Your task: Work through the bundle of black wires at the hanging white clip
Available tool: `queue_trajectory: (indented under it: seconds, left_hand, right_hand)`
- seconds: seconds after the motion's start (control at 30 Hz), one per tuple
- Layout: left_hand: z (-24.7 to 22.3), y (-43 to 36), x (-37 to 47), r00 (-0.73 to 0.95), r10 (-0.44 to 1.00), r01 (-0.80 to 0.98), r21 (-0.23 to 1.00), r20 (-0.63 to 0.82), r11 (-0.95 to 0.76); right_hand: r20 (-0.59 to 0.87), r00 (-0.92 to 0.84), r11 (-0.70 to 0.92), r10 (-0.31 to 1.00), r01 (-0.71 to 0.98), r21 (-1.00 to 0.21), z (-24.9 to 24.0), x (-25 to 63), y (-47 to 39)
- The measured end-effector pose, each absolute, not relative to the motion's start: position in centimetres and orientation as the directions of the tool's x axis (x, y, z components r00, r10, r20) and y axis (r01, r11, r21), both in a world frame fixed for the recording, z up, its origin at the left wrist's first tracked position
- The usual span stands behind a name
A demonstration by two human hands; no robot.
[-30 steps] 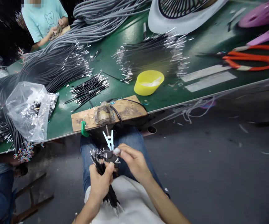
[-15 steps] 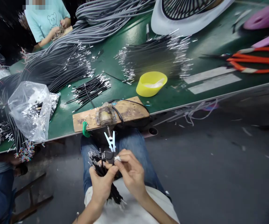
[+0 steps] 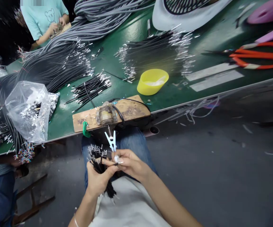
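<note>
Clock read from the hands, 12 away from the wearer; left hand (image 3: 99, 180) closed round a bundle of black wires (image 3: 98, 164), silver tips fanning toward 11, lower ends near 5 over the pale cloth (image 3: 129, 205) on the lap; right hand (image 3: 135, 165) at 3 of the left, fingers drawn narrow, fingertips meeting near the left thumb; a small white piece (image 3: 117, 159) sits at those fingertips (held or worn, cannot tell), just beside 1 bright wire end (image 3: 120, 163); whether the right fingers grip that wire, cannot tell.

At 12, just beyond the right fingertips, a pale blue clip (image 3: 112, 142), its 2 arms spread in a V; past it a wooden board (image 3: 131, 108) at the table's near edge, bearing a stained metal block (image 3: 106, 115); a green hook (image 3: 85, 129) at the board's edge, toward 11.

Green table (image 3: 63, 123) beyond; toward 11 a small pile of short black wires (image 3: 91, 90); at 10 a clear plastic bag (image 3: 30, 110) of shiny bits; at 1 a yellow cup (image 3: 152, 90), a wider stack of wires (image 3: 153, 55) behind it; at 2 orange-handled scissors (image 3: 259, 56); at 11, far side, a co-worker (image 3: 43, 23) in a light blue shirt, both hands together.
</note>
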State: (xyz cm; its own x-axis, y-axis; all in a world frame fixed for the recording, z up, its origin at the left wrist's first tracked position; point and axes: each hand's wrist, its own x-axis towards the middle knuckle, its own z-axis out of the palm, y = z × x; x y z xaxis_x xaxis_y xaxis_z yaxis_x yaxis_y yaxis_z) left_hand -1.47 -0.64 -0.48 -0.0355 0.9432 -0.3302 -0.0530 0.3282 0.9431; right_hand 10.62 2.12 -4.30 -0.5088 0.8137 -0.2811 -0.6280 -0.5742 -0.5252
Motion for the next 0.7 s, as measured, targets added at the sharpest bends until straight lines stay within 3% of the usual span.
queue_trajectory:
  seconds: [0.33,0.7]
  left_hand:
    - [-0.3,-0.7,-2.0,-0.163,0.967,0.003,0.98,-0.196,0.199]
    - [-0.5,0.6,-1.5,-0.2,0.967,0.064,0.983,-0.155,0.171]
  right_hand:
    - [-0.207,-0.414,-0.459,0.886,-0.734,-0.5,-2.7,9.7,6.4]
    - [-0.281,-0.335,-0.436,0.899,-0.738,-0.515,-2.4,9.3,7.0]
